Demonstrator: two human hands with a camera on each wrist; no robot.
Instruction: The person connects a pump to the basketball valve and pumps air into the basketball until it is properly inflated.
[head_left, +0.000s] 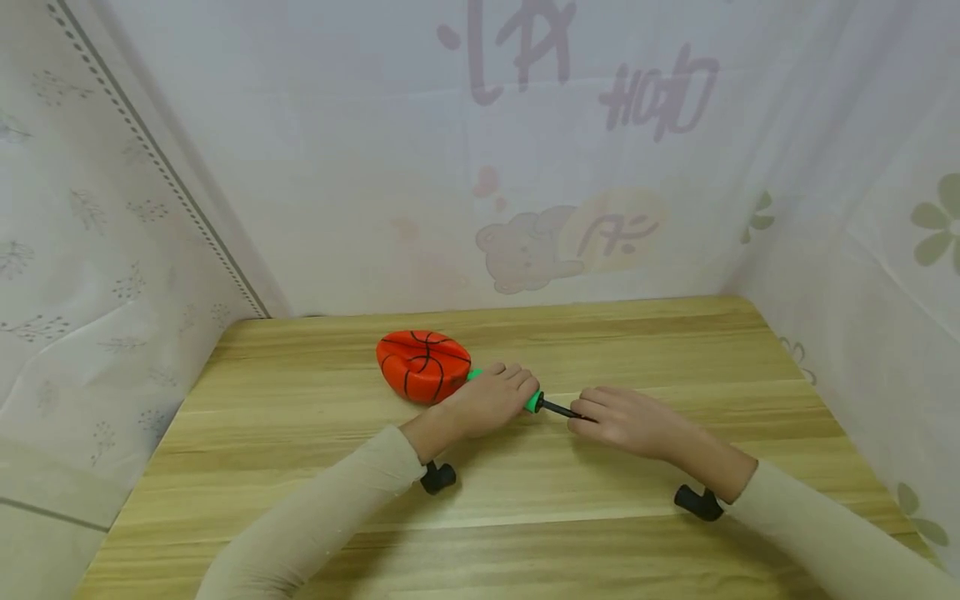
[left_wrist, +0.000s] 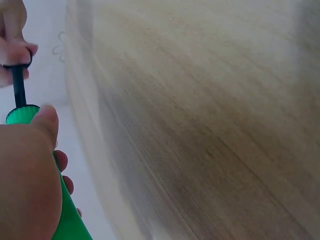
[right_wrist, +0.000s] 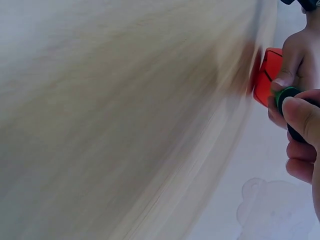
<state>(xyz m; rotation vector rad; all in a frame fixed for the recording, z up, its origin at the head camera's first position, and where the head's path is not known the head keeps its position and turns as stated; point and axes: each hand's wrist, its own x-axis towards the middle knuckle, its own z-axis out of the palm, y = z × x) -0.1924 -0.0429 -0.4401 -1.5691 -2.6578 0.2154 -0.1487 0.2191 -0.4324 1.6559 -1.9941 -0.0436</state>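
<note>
A partly caved-in orange-red toy basketball [head_left: 423,367] with black lines lies on the wooden table. Close to its right side, my left hand [head_left: 491,402] grips the green barrel of a hand pump [head_left: 533,402]. The black rod [head_left: 558,408] sticks out of the barrel toward the right. My right hand [head_left: 622,421] holds the black handle at the rod's end, mostly hidden by the fingers. In the left wrist view the thumb lies along the green barrel [left_wrist: 70,220]. Where the pump meets the ball is hidden behind the left hand.
The wooden table [head_left: 525,533] has a printed white curtain [head_left: 360,167] along its back and sides. Black wrist mounts [head_left: 438,477] hang beneath both forearms, just above the tabletop.
</note>
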